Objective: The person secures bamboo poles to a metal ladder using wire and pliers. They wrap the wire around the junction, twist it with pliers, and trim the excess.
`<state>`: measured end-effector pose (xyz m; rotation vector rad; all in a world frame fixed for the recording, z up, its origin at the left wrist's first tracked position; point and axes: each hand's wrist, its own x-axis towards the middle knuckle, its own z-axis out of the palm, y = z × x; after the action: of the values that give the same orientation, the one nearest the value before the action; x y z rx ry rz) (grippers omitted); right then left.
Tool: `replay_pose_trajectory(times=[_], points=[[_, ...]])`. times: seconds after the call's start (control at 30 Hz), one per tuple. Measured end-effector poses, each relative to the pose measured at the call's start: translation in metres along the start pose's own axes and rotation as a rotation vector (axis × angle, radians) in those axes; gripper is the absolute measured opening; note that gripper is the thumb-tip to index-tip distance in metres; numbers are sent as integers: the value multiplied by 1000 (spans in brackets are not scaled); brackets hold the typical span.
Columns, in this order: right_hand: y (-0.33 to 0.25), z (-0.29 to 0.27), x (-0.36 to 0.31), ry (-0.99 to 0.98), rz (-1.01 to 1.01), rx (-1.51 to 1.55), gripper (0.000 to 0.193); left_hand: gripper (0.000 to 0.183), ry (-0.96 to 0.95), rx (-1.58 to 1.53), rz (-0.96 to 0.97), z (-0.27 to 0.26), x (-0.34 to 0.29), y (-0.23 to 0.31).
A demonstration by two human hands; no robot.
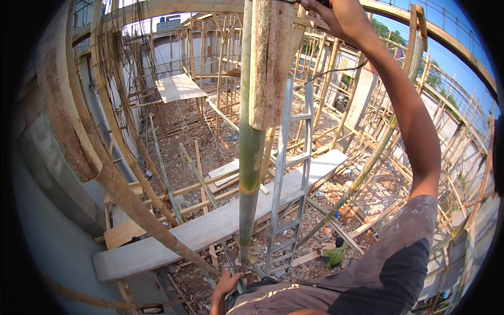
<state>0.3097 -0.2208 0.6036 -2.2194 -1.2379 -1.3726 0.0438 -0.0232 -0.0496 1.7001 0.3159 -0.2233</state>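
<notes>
wooden board (269, 73) stands upright near the right hand (340, 20), grip unclear; left hand (228, 282) clasps a slim pole (240, 286).

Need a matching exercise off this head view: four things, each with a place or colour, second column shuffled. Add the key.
Column 1
1. Right hand
2. Ladder
3. Left hand
4. Thick upright bamboo pole

Column 2
A. Low in the picture, near its bottom edge
B. Largely green, near the middle
C. Raised to the top edge of the picture
D. Grey, with rungs

Right pairs: 1-C, 2-D, 3-A, 4-B
</notes>
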Motion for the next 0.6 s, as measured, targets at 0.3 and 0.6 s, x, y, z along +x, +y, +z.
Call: replay_pose_trajectory(times=[0.3,0.6], points=[[22,-41,41,-360,-28,-100,24,35,-33,-21,26,4,24,-17],[-21,34,-10,248,98,-182,22,39,21,-22,-66,2,-6,7]])
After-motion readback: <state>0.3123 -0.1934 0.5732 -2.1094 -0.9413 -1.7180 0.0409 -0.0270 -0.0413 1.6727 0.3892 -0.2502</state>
